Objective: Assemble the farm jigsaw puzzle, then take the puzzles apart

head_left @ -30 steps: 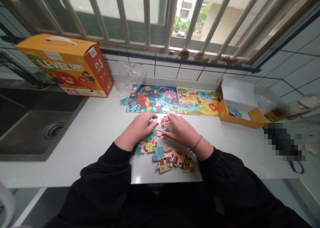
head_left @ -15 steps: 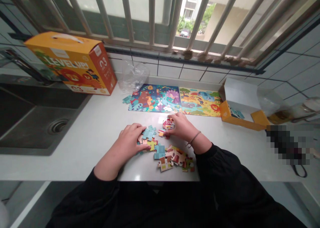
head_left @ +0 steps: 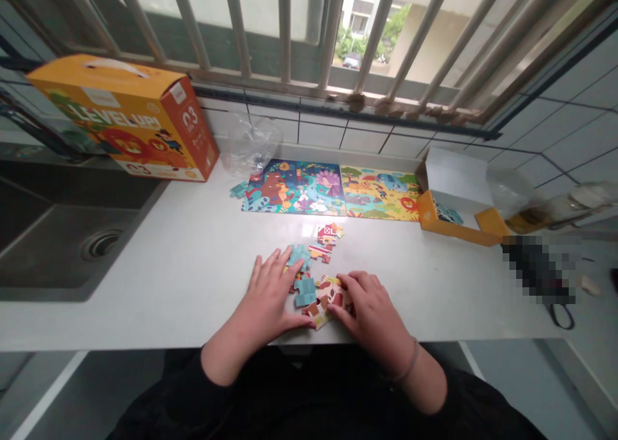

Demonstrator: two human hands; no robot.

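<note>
Loose puzzle pieces lie in a cluster on the white counter in front of me. My left hand [head_left: 270, 292] is spread at the left side of the cluster, its fingers over the light-blue pieces [head_left: 300, 257] and its thumb at the brown-and-white piece [head_left: 317, 314]. On the right, my right hand [head_left: 369, 305] has thumb and fingers around the cow-patterned pieces [head_left: 331, 289]. Between the hands lies a teal piece [head_left: 305, 293]. Farther back, red barn pieces [head_left: 327, 234] and a striped piece [head_left: 320, 252] lie untouched.
Two finished picture puzzles, one dark blue [head_left: 294, 189] and one yellow [head_left: 381, 194], lie behind. An orange carton [head_left: 130, 121] and plastic bag [head_left: 253, 147] stand at left, near the sink [head_left: 53, 253]. An open box [head_left: 458, 229] with pieces is at right.
My right hand has left the red barn pieces and come nearer, to the cow-patterned pieces. My left hand has spread out, its thumb now lower. The view has shifted slightly.
</note>
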